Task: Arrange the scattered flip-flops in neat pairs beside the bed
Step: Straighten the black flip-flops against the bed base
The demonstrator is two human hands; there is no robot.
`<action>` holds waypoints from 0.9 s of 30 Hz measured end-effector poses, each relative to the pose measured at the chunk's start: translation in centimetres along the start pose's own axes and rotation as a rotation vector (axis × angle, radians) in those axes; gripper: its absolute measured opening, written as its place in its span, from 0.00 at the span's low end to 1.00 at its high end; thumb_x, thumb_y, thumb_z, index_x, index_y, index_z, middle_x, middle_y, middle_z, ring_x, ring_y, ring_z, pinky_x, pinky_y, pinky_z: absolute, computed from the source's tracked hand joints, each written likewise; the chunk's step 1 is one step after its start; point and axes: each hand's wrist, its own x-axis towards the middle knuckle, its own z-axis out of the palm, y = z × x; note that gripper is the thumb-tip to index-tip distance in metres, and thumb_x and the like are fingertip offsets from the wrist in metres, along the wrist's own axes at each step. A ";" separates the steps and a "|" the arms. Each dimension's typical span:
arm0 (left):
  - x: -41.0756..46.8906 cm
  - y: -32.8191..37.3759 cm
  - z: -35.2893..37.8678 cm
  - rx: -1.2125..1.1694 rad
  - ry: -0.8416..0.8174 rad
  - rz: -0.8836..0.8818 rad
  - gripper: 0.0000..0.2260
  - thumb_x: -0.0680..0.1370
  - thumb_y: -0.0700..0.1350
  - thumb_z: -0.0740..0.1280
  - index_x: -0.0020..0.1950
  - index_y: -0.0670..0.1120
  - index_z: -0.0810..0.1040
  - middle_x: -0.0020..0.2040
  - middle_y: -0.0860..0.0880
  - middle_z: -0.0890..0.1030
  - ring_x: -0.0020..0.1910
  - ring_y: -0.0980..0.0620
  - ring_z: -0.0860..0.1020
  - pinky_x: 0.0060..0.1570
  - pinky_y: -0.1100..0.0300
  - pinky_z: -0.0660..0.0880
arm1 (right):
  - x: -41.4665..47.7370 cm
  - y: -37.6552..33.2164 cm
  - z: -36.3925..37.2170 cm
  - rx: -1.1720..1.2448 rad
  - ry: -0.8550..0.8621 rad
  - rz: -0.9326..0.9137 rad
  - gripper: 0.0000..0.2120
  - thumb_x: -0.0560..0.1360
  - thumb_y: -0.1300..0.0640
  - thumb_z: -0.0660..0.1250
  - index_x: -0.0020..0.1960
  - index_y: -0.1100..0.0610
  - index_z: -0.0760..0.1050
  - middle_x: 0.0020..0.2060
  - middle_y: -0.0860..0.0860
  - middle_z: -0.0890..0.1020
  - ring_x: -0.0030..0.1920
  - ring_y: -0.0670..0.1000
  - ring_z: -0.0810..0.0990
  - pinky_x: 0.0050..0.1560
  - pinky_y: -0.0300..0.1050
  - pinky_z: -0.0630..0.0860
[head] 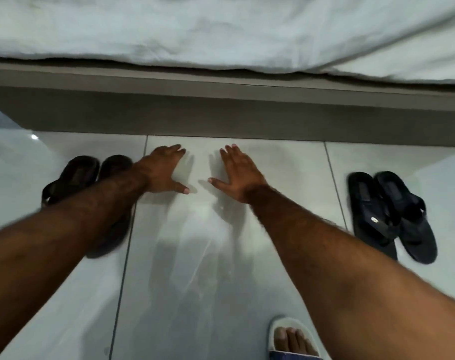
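Two dark brown flip-flops [77, 176] lie side by side on the pale tiled floor at the left, partly hidden under my left forearm. At the right a black pair of flip-flops [385, 216] lies together, one overlapping the other. My left hand [164, 171] and my right hand [238, 172] stretch out over the bare tile between the two pairs, palms down, fingers spread, holding nothing. Both hands point toward the bed base [221, 118].
The bed's grey-brown base runs across the view with white bedding [221, 35] hanging over its top edge. My foot in a white slipper [290, 339] stands at the bottom right. Glossy floor tiles [185, 268] with dark grout lines fill the foreground.
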 end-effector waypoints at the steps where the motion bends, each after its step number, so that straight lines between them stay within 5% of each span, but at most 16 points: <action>1: 0.8 2.3 0.1 0.000 -0.013 0.035 0.55 0.66 0.70 0.71 0.81 0.47 0.48 0.82 0.47 0.49 0.80 0.44 0.50 0.78 0.49 0.52 | -1.4 2.7 -0.5 -0.008 0.008 0.049 0.44 0.79 0.32 0.55 0.84 0.57 0.46 0.84 0.55 0.48 0.83 0.54 0.44 0.82 0.51 0.44; 9: 4.6 24.5 5.9 -0.035 -0.068 0.414 0.46 0.74 0.63 0.69 0.81 0.42 0.50 0.82 0.43 0.51 0.80 0.44 0.52 0.79 0.54 0.49 | -15.3 22.2 -2.9 -0.078 0.195 0.759 0.39 0.81 0.40 0.60 0.82 0.63 0.54 0.81 0.65 0.54 0.82 0.65 0.50 0.80 0.60 0.51; 13: 5.2 35.6 9.4 -0.051 -0.083 0.571 0.44 0.74 0.61 0.70 0.81 0.43 0.51 0.82 0.44 0.52 0.80 0.43 0.52 0.79 0.51 0.52 | -21.4 28.6 -2.9 0.023 0.156 1.026 0.36 0.81 0.41 0.59 0.82 0.60 0.56 0.81 0.63 0.54 0.82 0.63 0.49 0.79 0.63 0.51; 19: 7.1 45.2 12.0 -0.014 0.010 0.600 0.45 0.73 0.57 0.73 0.81 0.46 0.51 0.82 0.48 0.48 0.80 0.43 0.49 0.78 0.49 0.56 | -26.4 34.8 -1.8 0.145 0.075 1.098 0.34 0.81 0.39 0.58 0.83 0.50 0.53 0.82 0.59 0.51 0.82 0.60 0.48 0.79 0.61 0.54; 27: 10.1 46.3 13.0 0.055 -0.088 0.488 0.45 0.74 0.57 0.72 0.81 0.51 0.46 0.82 0.48 0.45 0.81 0.47 0.44 0.78 0.44 0.53 | -26.3 35.8 1.3 0.449 0.162 1.061 0.30 0.83 0.43 0.57 0.83 0.46 0.55 0.82 0.61 0.54 0.82 0.60 0.53 0.81 0.56 0.52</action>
